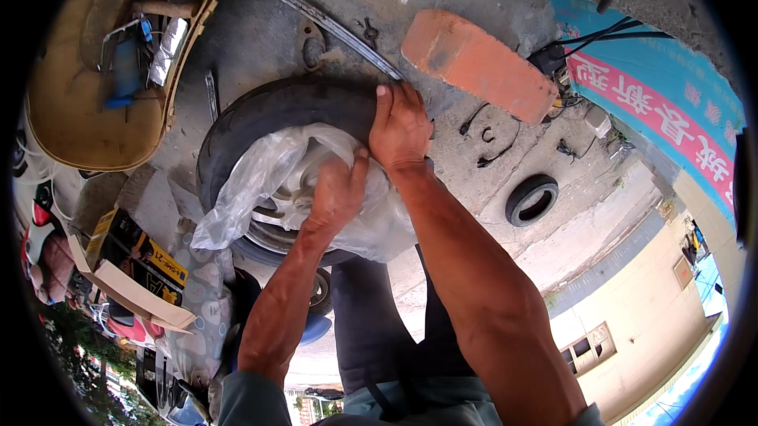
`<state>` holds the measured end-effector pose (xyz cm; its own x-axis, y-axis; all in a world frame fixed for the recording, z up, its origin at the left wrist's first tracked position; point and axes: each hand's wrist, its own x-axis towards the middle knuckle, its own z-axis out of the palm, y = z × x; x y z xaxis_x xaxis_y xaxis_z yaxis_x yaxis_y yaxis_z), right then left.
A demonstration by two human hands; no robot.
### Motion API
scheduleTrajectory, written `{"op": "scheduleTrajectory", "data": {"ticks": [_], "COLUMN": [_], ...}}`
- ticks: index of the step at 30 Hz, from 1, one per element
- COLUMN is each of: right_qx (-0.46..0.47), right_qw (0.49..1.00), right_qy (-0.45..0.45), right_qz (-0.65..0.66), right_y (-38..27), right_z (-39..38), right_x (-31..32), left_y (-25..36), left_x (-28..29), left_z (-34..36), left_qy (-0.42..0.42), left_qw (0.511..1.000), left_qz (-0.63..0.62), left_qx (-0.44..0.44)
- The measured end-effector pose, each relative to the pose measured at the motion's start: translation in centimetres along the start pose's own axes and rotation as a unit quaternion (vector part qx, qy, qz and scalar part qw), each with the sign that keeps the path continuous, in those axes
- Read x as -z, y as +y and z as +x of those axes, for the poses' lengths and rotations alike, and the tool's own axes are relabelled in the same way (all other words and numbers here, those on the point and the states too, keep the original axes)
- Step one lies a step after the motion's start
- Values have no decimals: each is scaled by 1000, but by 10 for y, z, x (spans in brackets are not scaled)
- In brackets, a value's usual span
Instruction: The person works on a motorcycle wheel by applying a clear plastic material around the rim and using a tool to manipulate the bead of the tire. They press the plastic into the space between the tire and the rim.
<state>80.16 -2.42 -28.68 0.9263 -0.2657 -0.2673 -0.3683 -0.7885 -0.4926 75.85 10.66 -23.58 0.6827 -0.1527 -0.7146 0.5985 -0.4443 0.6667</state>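
Observation:
A black tire (225, 130) on a silver wheel rim (276, 232) is in front of my legs. Clear crumpled plastic (264, 161) covers much of the rim and hangs past its left and lower right sides. My left hand (338, 195) is over the middle of the wheel, fingers curled in at the plastic; they are slightly blurred. At the tire's upper right edge, my right hand (400, 127) is closed round the rubber. A long metal tire lever (328, 27) slants across the ground, its lower end by my right fingers.
A yellowish tray (71, 130) of tools stands upper left, a brick-red block (478, 63) upper right. A small tire (531, 199) and cable pieces (501, 159) lie at right, near a printed banner (647, 102). An open cardboard box (138, 292) is at left.

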Motion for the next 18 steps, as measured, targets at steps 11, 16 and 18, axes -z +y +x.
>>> {"op": "scheduleTrajectory", "data": {"ticks": [11,16,18], "right_qx": [-3,-2,-14], "right_qw": [1000,1000,999], "right_qy": [-21,-15,-38], "right_qz": [18,17,31], "right_y": [5,9,1], "right_z": [4,-3,1], "right_x": [5,4,5], "left_y": [4,31,33], "left_x": [4,2,-7], "left_z": [-30,-38,-34], "left_qy": [35,92,180], "left_qw": [998,983,971], "left_qz": [-46,-123,-145], "left_qx": [20,101,60]}}
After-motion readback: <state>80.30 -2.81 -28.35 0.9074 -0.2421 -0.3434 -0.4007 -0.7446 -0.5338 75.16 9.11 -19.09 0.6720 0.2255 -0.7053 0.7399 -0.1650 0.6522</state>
